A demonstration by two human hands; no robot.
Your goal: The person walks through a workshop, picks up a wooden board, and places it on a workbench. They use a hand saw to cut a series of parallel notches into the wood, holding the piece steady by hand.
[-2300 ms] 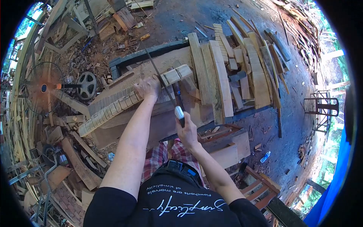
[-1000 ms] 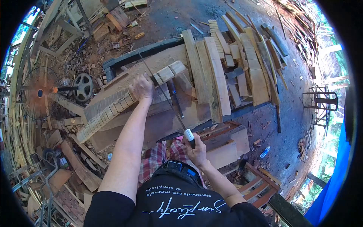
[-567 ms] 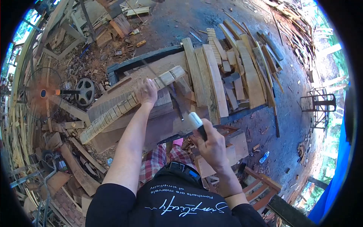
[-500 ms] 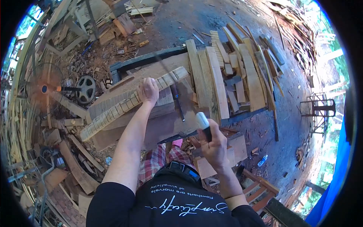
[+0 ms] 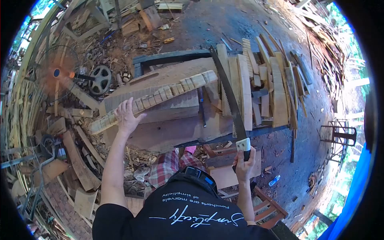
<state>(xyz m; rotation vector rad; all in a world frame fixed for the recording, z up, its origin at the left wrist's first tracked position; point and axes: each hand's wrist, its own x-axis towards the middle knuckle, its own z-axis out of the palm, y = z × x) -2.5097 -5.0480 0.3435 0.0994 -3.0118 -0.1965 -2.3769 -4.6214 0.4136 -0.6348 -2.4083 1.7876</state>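
Note:
A long, curved wooden piece point(image 5: 160, 96), crossed by many saw cuts, rests aslant on a thick wood block point(image 5: 170, 110) on the workbench. My left hand point(image 5: 127, 116) lies at the left part of this piece, fingers spread over its near edge and thumb stretched out. In my right hand point(image 5: 244, 163) is a handsaw point(image 5: 229, 90), gripped by its white and black handle. Its long toothed blade points up and away, to the right of the notched piece and overlapping the planks in this view. A dark, narrow tool point(image 5: 202, 110) with a blue mark lies beside the block.
Several planks point(image 5: 280, 92) cover the bench's right side. A fan point(image 5: 56, 73) and a spoked wheel point(image 5: 100, 80) stand at left. Scrap wood point(image 5: 76, 160) lies near my left side, a wooden chair point(image 5: 269, 202) and a plastic bottle point(image 5: 274, 181) at lower right.
My left hand has slid left along the notched piece and its fingers have spread. The saw has come away from the piece to the right, its blade now plainly visible.

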